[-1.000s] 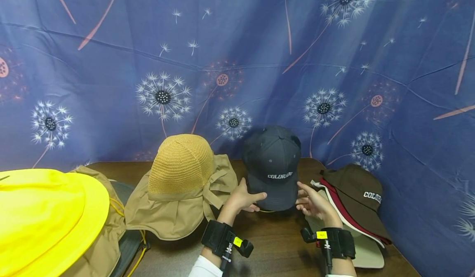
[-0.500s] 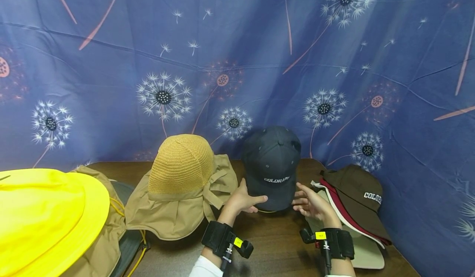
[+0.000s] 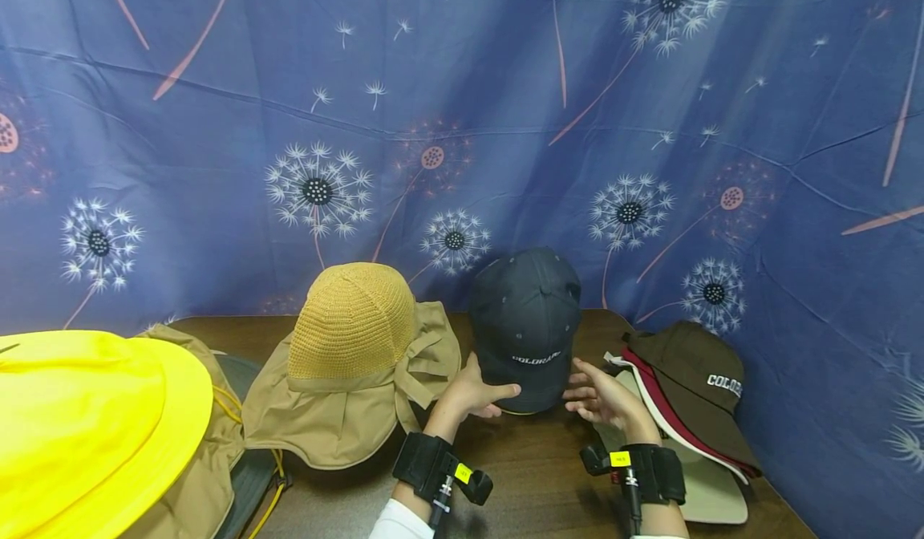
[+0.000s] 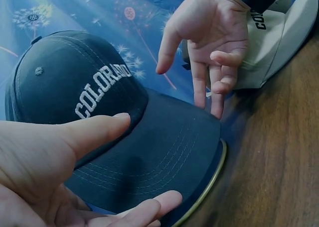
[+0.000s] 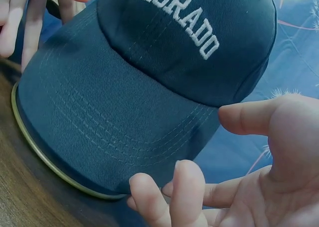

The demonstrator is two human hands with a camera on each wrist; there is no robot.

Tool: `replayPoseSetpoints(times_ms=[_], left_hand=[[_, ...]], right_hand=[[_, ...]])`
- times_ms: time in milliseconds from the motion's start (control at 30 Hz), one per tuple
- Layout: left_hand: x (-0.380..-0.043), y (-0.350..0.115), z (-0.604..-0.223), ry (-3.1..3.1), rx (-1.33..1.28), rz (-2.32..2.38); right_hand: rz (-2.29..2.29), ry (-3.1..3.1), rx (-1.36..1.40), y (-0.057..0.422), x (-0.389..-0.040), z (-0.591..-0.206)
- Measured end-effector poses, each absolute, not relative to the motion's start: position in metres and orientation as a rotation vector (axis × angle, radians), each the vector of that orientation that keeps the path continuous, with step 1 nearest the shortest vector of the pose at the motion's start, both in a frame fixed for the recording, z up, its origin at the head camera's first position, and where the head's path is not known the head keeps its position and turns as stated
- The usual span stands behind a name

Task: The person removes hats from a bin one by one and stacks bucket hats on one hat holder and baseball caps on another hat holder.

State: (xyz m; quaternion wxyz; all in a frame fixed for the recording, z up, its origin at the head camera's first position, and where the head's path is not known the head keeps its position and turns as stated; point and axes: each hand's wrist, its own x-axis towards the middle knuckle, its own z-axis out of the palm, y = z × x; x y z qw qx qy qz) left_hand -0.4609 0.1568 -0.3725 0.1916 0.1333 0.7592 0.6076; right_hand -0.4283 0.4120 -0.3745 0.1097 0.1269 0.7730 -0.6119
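A dark navy baseball cap (image 3: 530, 314) with white COLORADO lettering sits near the back of the table, brim toward me. A thin yellowish edge (image 5: 47, 165) shows under its brim. My left hand (image 3: 472, 392) is at the brim's left side; its straight thumb lies across the brim in view, its fingers low beside the edge. My right hand (image 3: 605, 395) is at the brim's right side, thumb and fingers spread and loosely bent. Its thumb tip appears to touch the cap in the right wrist view. Neither hand plainly grips it.
Left of the cap stands a tan sun hat (image 3: 354, 322) with a woven crown. Further left, a bright yellow hat (image 3: 101, 427) tops other hats. At right is a cap stack, brown (image 3: 693, 370) on top. A blue dandelion curtain (image 3: 462, 82) hangs behind the wooden table (image 3: 505, 491).
The navy cap has turned, its lettering and brim shifting left and slightly down. My right hand has followed a little leftward; the left hand has hardly moved.
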Motion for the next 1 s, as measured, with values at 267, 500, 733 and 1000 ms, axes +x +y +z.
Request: replayPoseSetpoints(times_ms=[267, 500, 733, 1000], left_hand=[[-0.461, 0.157, -0.374, 2.155, 0.348, 1.681], [-0.460, 0.157, -0.373, 2.167, 0.312, 1.667], [-0.455, 0.154, -0.364, 2.278, 0.340, 1.576], [-0.435, 0.147, -0.332, 2.397, 0.540, 1.289]], right_hand=[[-1.792, 2.273, 0.350, 0.414, -0.430, -0.376], [-1.802, 2.267, 0.340, 0.413, -0.430, -0.376], [-1.799, 2.283, 0.317, 0.411, -0.429, -0.369], [-1.759, 2.334, 0.298, 0.418, -0.419, -0.349]])
